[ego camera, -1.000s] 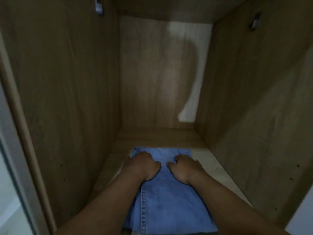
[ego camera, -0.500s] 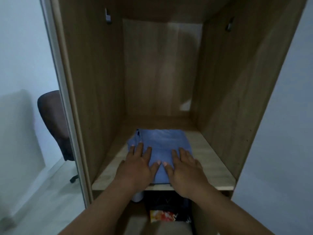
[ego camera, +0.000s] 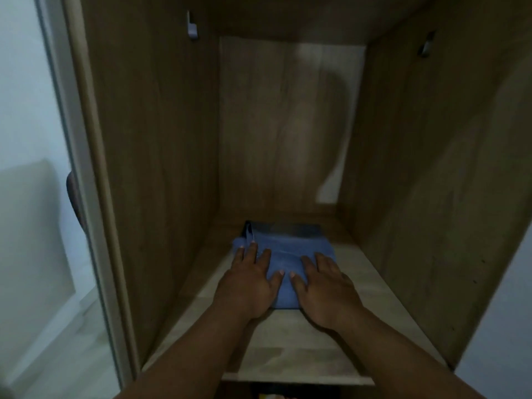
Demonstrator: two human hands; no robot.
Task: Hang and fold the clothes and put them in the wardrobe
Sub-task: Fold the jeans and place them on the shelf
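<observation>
A folded pair of blue jeans (ego camera: 288, 249) lies on the wooden shelf (ego camera: 290, 361) inside the wardrobe (ego camera: 155, 168), toward the back of the compartment. My left hand (ego camera: 249, 283) lies flat on the near left part of the jeans, fingers straight and spread. My right hand (ego camera: 324, 286) lies flat on the near right part, fingers straight. The two thumbs nearly meet in the middle. The hands hide the near corners of the jeans.
Wooden side walls close in on both sides, with a metal bracket (ego camera: 192, 30) high on the left wall and another (ego camera: 426, 47) high on the right. A dark chair back (ego camera: 74, 200) shows left of the wardrobe frame. A white wall (ego camera: 501, 326) lies to the right.
Both hands opened from curled to flat on the jeans. The jeans now lie deeper on the shelf, away from its front edge. The view pulled back, then moved closer again.
</observation>
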